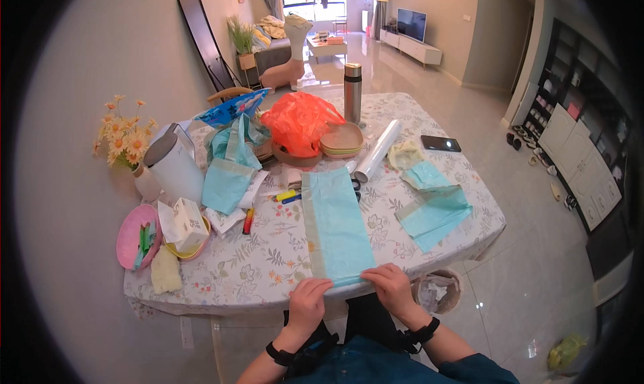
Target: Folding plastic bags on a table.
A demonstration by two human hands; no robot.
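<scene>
A light-blue plastic bag [339,225] with a greyish strip down its left side lies flat before me, its length running away across the flowered tablecloth [271,283]. Its near end is folded or rolled into a narrow band at the table's front edge. My left hand [308,299] pinches the left end of that band. At the right end, the fingertips of my right hand [391,287] grip the same band. Another light-blue bag [435,215] lies crumpled to the right. Partly under the flat bag's right side are black-handled scissors [356,184].
Behind stand a steel thermos [353,94], a red plastic bag [302,122], stacked trays [342,141] and a clear film roll [378,150]. A phone [440,143] lies right. A white kettle [173,170], tissue pack [187,225] and pink basket [136,233] crowd the left. A waste bin [455,296] stands below.
</scene>
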